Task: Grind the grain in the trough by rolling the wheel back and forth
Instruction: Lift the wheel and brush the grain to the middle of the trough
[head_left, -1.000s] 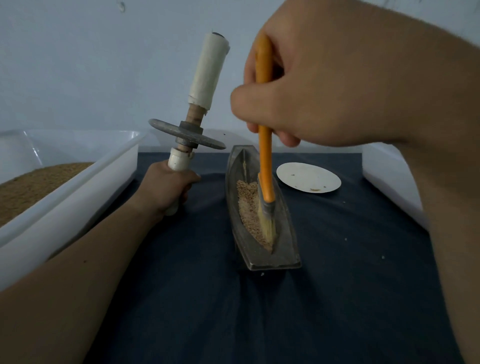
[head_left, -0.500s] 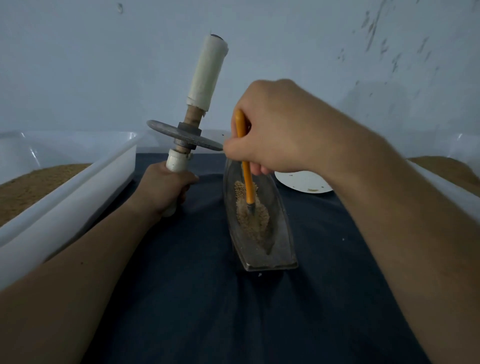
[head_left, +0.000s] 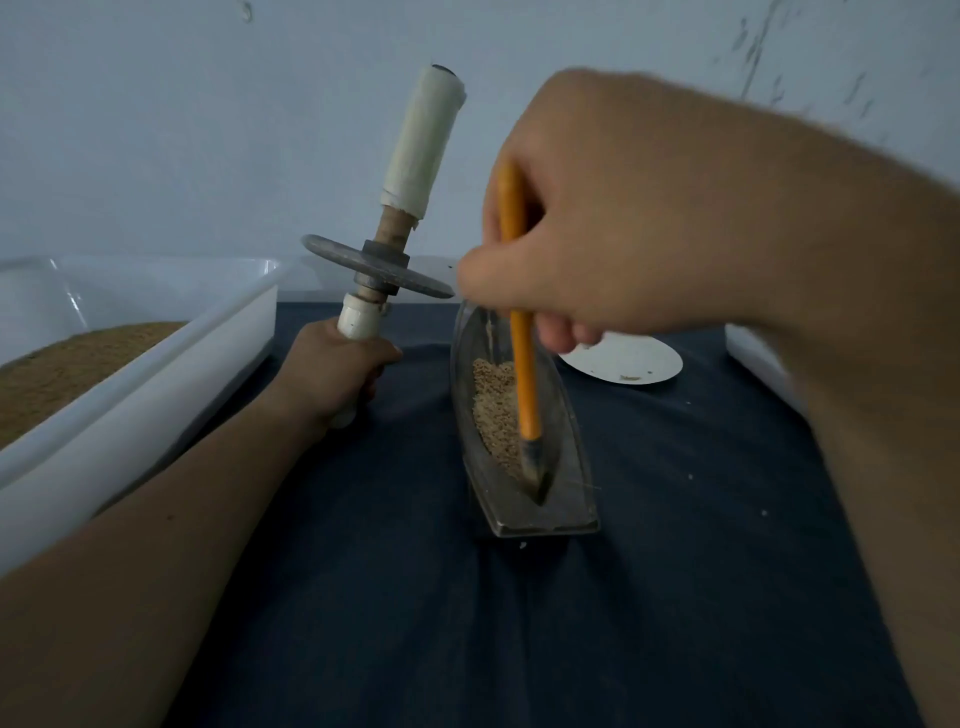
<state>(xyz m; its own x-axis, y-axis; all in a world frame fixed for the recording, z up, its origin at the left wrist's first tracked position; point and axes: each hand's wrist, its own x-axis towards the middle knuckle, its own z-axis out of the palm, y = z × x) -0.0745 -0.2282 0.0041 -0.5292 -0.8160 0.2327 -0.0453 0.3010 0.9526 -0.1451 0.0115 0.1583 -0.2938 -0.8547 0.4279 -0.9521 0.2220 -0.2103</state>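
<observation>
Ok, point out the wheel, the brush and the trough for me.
wheel (head_left: 332, 253): head view, disc's flat face.
brush (head_left: 524, 379): head view, orange handle.
trough (head_left: 571, 467): head view, right wall.

Improvised grain-processing workstation. Dark cloth (head_left: 519, 623) covers the surface below a scuffed wall (head_left: 156, 130). A white tub (head_left: 156, 374) holds bulk grain (head_left: 67, 364).

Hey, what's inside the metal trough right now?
There's grain along the trough floor, and the brush held by the right hand has its bristles at the near end. Whatever lies under the bristles is covered.
</observation>
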